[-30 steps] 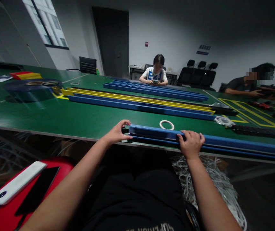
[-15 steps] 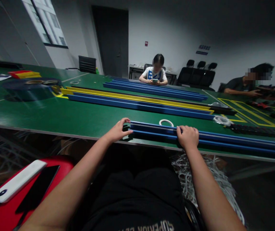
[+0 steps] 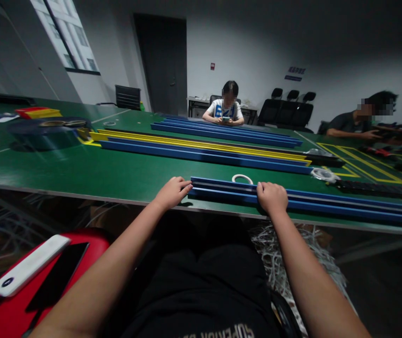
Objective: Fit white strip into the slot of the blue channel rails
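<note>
A long blue channel [image 3: 225, 191] lies along the near edge of the table, with a thin pale strip running lengthwise inside it. At its left end, my left hand [image 3: 175, 192] is closed, thumb and fingers brought together on the tip of the channel. My right hand [image 3: 273, 198] wraps over the same channel farther right, its fingertips hidden behind the rail. A white ring [image 3: 242, 179], like a roll of tape, lies just behind the channel between my hands.
Behind lie more blue channels [image 3: 201, 155], yellow channels [image 3: 193, 145] and a clear-wrapped roll [image 3: 323, 174]. A large dark roll [image 3: 46, 135] sits left. Two people [image 3: 224, 110] sit across the table. A red stool [image 3: 91, 251] holding a white device [image 3: 32, 265] stands beside me.
My left thumb and fingers have closed together at the end of the channel, where they were spread apart before. The right hand keeps its hold; the channel looks slightly turned.
</note>
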The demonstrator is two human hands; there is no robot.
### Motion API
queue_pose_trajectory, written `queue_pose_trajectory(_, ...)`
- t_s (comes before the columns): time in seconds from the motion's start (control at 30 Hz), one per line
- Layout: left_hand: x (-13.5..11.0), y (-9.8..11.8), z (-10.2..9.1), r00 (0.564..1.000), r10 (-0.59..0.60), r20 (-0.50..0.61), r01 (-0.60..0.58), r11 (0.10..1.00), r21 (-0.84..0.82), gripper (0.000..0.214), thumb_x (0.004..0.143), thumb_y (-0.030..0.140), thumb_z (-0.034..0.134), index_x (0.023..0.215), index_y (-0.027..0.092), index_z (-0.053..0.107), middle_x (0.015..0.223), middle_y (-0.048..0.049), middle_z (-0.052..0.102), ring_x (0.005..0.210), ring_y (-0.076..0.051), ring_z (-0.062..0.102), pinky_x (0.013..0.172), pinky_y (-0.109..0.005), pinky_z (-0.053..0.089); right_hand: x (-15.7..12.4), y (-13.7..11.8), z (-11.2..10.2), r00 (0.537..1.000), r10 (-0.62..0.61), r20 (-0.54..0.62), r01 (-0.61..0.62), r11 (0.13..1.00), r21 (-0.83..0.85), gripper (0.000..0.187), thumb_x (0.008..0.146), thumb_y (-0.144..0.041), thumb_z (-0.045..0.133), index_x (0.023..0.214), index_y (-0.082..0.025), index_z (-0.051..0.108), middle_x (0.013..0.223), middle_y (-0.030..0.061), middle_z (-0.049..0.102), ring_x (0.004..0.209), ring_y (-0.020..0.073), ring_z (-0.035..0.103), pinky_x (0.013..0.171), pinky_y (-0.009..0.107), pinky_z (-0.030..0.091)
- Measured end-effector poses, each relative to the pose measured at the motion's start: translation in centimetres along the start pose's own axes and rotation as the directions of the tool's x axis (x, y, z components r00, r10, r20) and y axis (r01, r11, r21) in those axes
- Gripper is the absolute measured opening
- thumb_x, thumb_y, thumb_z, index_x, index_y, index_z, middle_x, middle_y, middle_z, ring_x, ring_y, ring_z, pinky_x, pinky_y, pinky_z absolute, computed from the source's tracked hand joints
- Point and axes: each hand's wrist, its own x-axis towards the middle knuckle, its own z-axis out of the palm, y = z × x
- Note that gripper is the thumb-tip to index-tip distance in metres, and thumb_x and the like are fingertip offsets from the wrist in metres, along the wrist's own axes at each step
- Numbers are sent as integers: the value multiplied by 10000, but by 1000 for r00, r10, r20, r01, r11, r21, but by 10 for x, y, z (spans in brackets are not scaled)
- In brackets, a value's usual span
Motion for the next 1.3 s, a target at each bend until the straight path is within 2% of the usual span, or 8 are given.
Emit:
queue_pose_trajectory(0.27, -6, 15, -5, 999, 45, -5, -44, 984, 175, 506, 964, 543, 332, 1259, 255, 625, 1039, -89, 597, 981, -237, 516, 882, -374, 434, -9, 2, 2, 991, -20, -131, 22, 1000, 17, 412, 959, -340, 346, 812, -168, 690, 842, 97, 673, 806, 200, 526, 811, 346, 263)
queue_pose_trajectory(0.47, -9, 25, -9, 1000, 24, -3, -23, 966, 259, 490, 963, 546, 326, 1230, 264, 625, 991, -90, 605, 941, -241, 522, 838, -370, 432, -11, 2, 2, 988, -26, -154, 30, 999, 23, 405, 960, -333, 339, 785, -181, 670, 833, 84, 668, 805, 198, 512, 817, 343, 262)
queue_pose_trajectory(0.63, -7, 22, -9, 1000, 4, 14, -7, 972, 234, 509, 971, 545, 298, 1249, 253, 608, 1020, -87, 620, 952, -236, 543, 829, -355, 438, -11, 2, 2, 986, -25, -163, 29, 999, 19, 398, 958, -334, 347, 777, -176, 664, 826, 81, 666, 795, 196, 507, 811, 342, 259)
queue_pose_trajectory(0.8, -5, 18, -7, 1000, -15, 8, 14, 993, 113, 503, 967, 544, 318, 1277, 251, 585, 1095, -76, 630, 1040, -233, 557, 888, -350, 439, -11, 2, 2, 987, -23, -158, 26, 1000, 16, 397, 957, -330, 348, 766, -175, 661, 818, 80, 664, 784, 194, 504, 801, 342, 257)
queue_pose_trajectory(0.93, -4, 17, -7, 999, -29, 25, 28, 999, 42, 484, 947, 548, 367, 1255, 254, 599, 1080, -73, 640, 1024, -235, 574, 874, -348, 447, -11, 2, 1, 990, -19, -143, 23, 999, 22, 394, 953, -324, 348, 781, -171, 667, 829, 87, 665, 790, 196, 502, 803, 341, 255)
queue_pose_trajectory(1.17, -4, 18, -8, 999, 6, 38, -8, 999, 50, 435, 940, 547, 380, 1097, 264, 671, 948, -56, 642, 919, -224, 586, 820, -344, 451, -11, 1, 0, 992, -13, -122, 17, 1000, 26, 379, 935, -315, 365, 789, -163, 680, 846, 98, 663, 803, 201, 497, 805, 338, 256)
queue_pose_trajectory(1.3, -6, 21, -11, 1000, 18, 18, -19, 999, 48, 428, 947, 528, 385, 1150, 272, 661, 981, -58, 649, 951, -224, 586, 841, -345, 454, -11, 2, 1, 992, -13, -126, 15, 1000, 17, 391, 941, -314, 350, 794, -165, 680, 835, 97, 653, 801, 201, 499, 796, 336, 257)
